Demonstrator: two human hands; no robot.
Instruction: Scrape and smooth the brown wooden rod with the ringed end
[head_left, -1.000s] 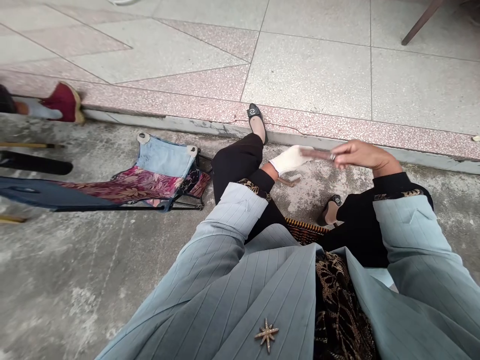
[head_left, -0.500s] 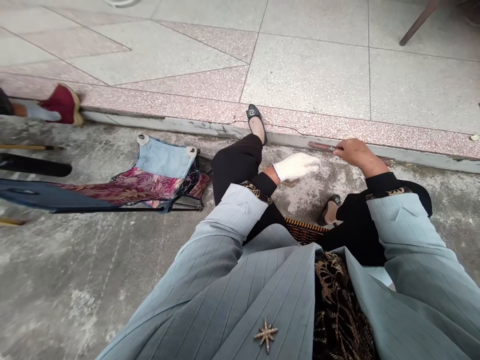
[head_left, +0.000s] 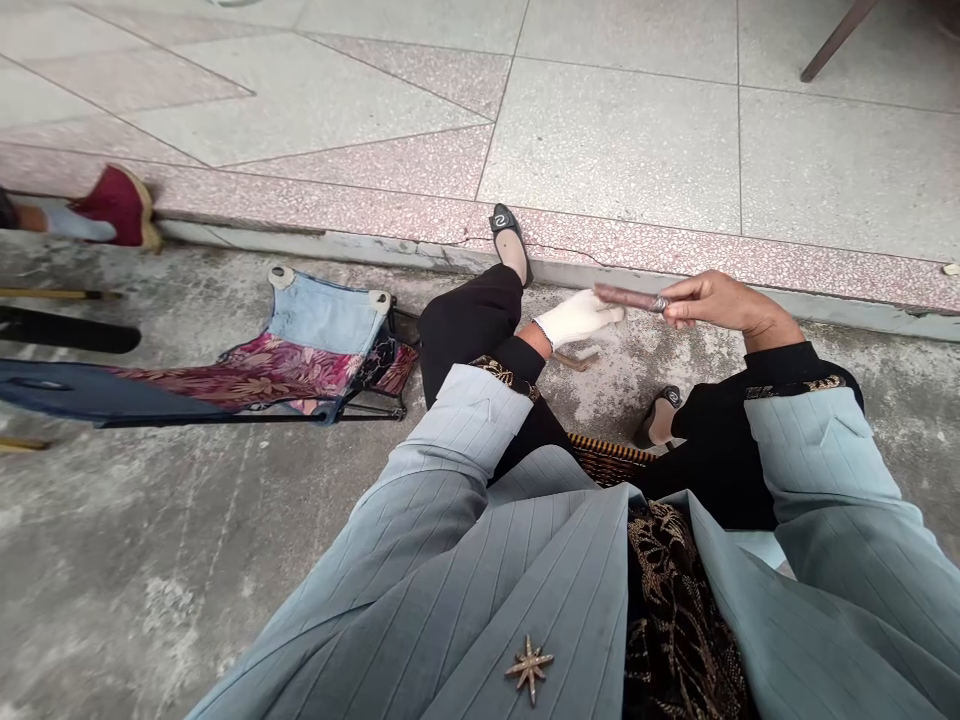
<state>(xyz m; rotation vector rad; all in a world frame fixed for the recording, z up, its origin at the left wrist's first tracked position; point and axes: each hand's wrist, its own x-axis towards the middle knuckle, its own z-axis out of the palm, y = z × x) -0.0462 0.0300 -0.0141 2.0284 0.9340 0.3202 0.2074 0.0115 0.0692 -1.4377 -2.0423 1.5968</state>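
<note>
My right hand [head_left: 716, 300] is closed around one end of a reddish-brown stick [head_left: 630, 298], which has silvery wire-like winding beside the fingers. The stick points left, almost level. My left hand [head_left: 577, 318] wears a white knitted glove and has its fingers loosely stretched out. The stick's far tip overlaps the gloved fingers; whether it touches them I cannot tell. Just below the glove, a thin bent brown piece [head_left: 579, 362] shows against the concrete, partly covered by the hand.
A raised tiled step [head_left: 622, 150] runs across in front. At left stands a low folding chair [head_left: 300, 365] with blue and floral cloth. Beyond it is another person's red shoe [head_left: 120, 208]. A woven seat [head_left: 607, 462] shows between my legs. A furniture leg [head_left: 836, 42] stands upper right.
My right hand has turned and brought the stick slightly left, so its tip now overlaps the glove. My left hand has shifted a little left and up.
</note>
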